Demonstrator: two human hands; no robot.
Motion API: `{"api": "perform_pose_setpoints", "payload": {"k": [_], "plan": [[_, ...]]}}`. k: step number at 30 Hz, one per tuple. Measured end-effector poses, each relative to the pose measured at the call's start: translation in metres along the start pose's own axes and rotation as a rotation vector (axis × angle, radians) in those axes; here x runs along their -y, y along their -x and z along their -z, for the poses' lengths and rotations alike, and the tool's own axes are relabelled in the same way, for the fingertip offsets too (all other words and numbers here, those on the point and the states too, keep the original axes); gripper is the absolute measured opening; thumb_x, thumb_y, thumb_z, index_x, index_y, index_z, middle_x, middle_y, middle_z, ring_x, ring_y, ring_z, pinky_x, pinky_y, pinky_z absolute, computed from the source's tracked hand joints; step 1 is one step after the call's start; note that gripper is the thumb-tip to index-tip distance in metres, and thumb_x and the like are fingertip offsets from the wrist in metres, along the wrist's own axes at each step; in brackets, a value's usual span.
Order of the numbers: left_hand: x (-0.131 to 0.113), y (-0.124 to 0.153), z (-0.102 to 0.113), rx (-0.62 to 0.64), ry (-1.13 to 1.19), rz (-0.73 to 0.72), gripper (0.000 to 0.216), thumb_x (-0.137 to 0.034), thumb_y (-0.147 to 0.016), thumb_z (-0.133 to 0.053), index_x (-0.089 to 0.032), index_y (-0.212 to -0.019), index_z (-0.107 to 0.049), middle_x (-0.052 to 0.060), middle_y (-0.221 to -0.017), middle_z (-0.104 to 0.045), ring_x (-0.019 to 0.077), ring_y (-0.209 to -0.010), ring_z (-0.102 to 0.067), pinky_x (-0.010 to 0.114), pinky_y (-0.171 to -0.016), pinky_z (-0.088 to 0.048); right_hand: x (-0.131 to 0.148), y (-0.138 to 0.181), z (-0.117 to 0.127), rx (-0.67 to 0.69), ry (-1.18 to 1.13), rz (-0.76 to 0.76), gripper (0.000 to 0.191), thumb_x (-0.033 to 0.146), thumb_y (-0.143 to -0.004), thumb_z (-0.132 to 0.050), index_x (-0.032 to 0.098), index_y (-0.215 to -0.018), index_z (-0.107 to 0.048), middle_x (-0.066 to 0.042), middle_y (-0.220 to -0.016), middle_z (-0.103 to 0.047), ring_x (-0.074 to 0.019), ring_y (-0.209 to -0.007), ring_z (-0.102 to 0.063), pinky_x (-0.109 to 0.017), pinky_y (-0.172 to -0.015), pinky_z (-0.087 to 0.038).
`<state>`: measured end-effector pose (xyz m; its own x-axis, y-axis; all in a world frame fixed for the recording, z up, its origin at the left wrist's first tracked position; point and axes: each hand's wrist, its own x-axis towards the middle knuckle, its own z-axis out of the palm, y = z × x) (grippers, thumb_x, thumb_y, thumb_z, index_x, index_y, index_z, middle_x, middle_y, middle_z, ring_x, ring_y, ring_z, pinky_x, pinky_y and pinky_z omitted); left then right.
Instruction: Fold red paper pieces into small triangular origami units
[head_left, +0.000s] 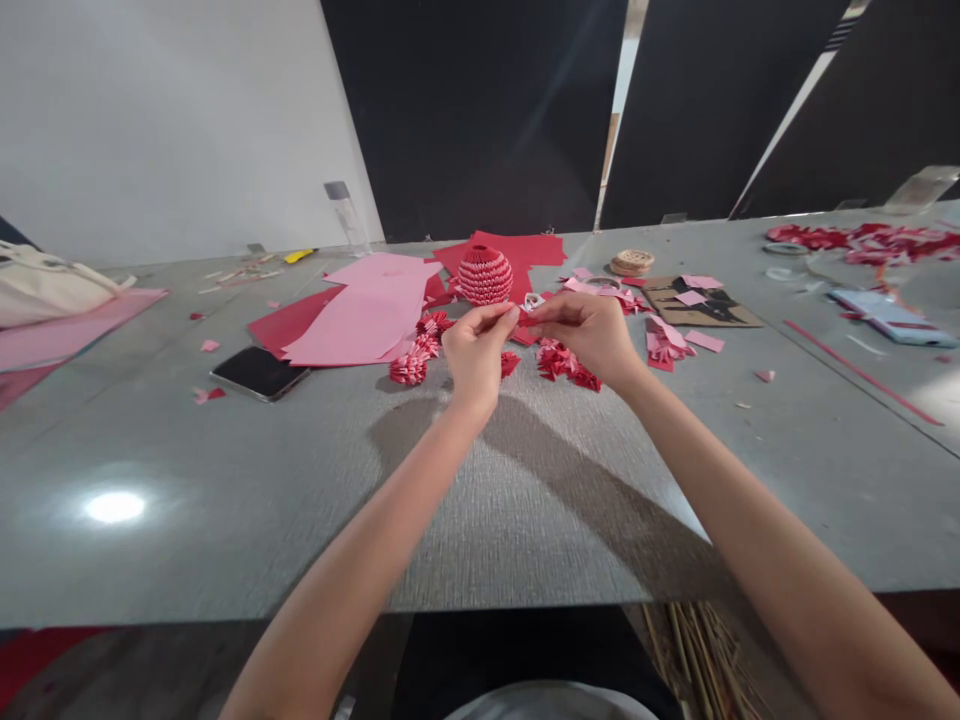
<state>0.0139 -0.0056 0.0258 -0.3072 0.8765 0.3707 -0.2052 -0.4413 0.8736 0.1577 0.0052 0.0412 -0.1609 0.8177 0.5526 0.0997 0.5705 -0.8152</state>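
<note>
Above the grey table, my left hand (474,352) and my right hand (589,332) meet with thumbs and fingertips pinched. Between them is a small red paper piece (523,318), mostly covered by the fingers, so its exact fold is hard to see. Just behind my left hand stands a round red-and-pink ball of folded paper pieces (485,276) with an opening at its top. Linked folded pieces (411,366) lie left of my left hand. Below my right hand is a loose pile of red folded pieces (562,362).
Pink sheets (367,320) and red sheets (544,248) lie behind and left. A black phone (259,374) rests at left. Cardboard (701,302) with pink slips, a round wooden-looking item (632,262), a light-blue phone-like object (892,318) and a red strip (862,372) are at right.
</note>
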Motion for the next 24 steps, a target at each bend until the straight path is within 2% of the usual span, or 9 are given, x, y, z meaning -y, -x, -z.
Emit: {"api": "perform_pose_setpoints", "payload": {"k": [7,13,20,24], "plan": [[0.001,-0.005,-0.001,0.013,-0.069,-0.032,0.004,-0.021,-0.072,-0.075,-0.022,-0.076,-0.074,0.002,-0.079,-0.075,0.016,-0.076,-0.068,0.03,-0.074,-0.053,0.005,-0.011,0.005,0.062,0.114,0.026,0.02,0.038,-0.071,-0.079,0.019,-0.073,-0.072,-0.003,-0.072,-0.07,-0.0165,-0.068,-0.064,-0.034,-0.067,-0.054],[0.002,-0.013,0.0,0.019,-0.103,-0.054,0.004,-0.021,-0.072,-0.075,-0.022,-0.076,-0.075,0.002,-0.078,-0.074,0.0167,-0.077,-0.067,0.031,-0.076,-0.053,0.011,-0.022,0.009,0.15,0.133,-0.017,0.021,0.038,-0.066,-0.082,0.019,-0.07,-0.073,-0.004,-0.07,-0.07,-0.0173,-0.065,-0.064,-0.033,-0.063,-0.052],[-0.003,-0.017,-0.006,0.041,0.067,0.123,0.005,-0.016,-0.069,-0.076,-0.019,-0.072,-0.073,0.002,-0.076,-0.073,0.0153,-0.073,-0.068,0.034,-0.081,-0.056,0.007,-0.033,0.013,0.155,0.031,-0.116,0.026,0.035,-0.059,-0.086,0.018,-0.071,-0.07,-0.004,-0.07,-0.071,-0.0166,-0.066,-0.066,-0.031,-0.062,-0.053],[-0.007,-0.023,-0.008,0.054,0.093,0.146,0.007,-0.014,-0.069,-0.077,-0.018,-0.074,-0.073,0.003,-0.079,-0.073,0.0174,-0.08,-0.07,0.038,-0.089,-0.055,0.009,-0.035,0.012,0.093,0.094,-0.047,0.026,0.035,-0.061,-0.085,0.018,-0.068,-0.066,-0.003,-0.066,-0.068,-0.0171,-0.065,-0.064,-0.031,-0.06,-0.051]]}}
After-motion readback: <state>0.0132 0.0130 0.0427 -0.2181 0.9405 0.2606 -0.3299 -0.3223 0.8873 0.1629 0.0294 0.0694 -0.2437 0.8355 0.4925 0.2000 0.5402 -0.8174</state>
